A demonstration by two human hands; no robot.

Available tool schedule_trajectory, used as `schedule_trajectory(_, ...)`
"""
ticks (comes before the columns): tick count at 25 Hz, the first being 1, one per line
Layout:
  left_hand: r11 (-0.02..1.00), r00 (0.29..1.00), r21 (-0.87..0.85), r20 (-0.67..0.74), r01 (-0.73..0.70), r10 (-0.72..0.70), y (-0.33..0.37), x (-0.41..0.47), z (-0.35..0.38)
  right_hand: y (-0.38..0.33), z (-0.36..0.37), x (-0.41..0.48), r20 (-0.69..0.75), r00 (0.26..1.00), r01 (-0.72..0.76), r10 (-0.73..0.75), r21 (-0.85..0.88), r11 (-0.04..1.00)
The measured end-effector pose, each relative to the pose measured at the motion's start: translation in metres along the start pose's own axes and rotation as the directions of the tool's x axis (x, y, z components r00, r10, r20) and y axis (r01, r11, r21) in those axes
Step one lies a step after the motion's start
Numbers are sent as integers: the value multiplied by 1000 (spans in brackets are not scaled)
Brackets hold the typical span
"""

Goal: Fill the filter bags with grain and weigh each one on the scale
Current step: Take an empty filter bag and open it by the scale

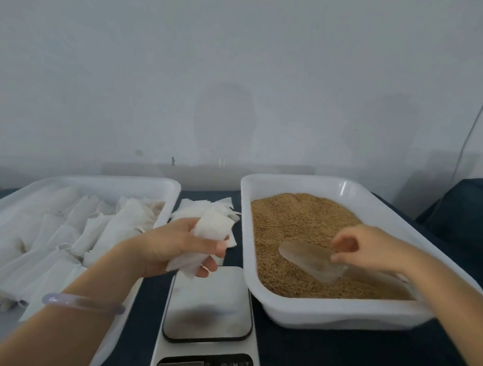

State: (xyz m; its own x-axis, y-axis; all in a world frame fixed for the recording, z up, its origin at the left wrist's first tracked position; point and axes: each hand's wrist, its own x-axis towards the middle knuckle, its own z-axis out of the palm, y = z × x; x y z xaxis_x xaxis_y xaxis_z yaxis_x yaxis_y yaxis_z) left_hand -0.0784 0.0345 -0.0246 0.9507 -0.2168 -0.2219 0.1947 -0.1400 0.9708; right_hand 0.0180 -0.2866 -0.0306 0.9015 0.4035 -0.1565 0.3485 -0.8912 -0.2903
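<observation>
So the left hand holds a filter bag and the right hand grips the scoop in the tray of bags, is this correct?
Not quite. The head view shows the scoop in the tray of grain, not the tray of bags. The rest holds: the left hand holds a filter bag, the right hand grips the scoop.

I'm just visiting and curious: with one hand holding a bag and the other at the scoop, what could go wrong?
The left hand grips the filter bag crumpled, so scooped grain might miss its mouth and spill. The scale sits right beside the grain tray; stray grains landing on its plate could skew a reading.
</observation>
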Motion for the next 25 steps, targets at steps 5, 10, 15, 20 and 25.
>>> schedule_trajectory(5,998,998,-61,-61,-26,22,-4,4,2,34,14,-3,40,994,-103,104,-20,994)
schedule_trajectory(10,996,992,-68,-118,-57,49,-6,5,1,34,7,6,-202,978,-78,47,-148,986)
schedule_trajectory(15,998,990,-33,-132,-56,51,-6,6,-1,35,-3,25,-457,886,-191,-81,-519,833)
schedule_trajectory(20,999,989,3,-139,-53,53,-9,9,-2,19,10,45,-387,913,-51,-129,-423,905)
schedule_trajectory(25,998,988,26,-143,-51,54,-10,10,-3,24,16,41,-219,971,89,-100,-61,994)
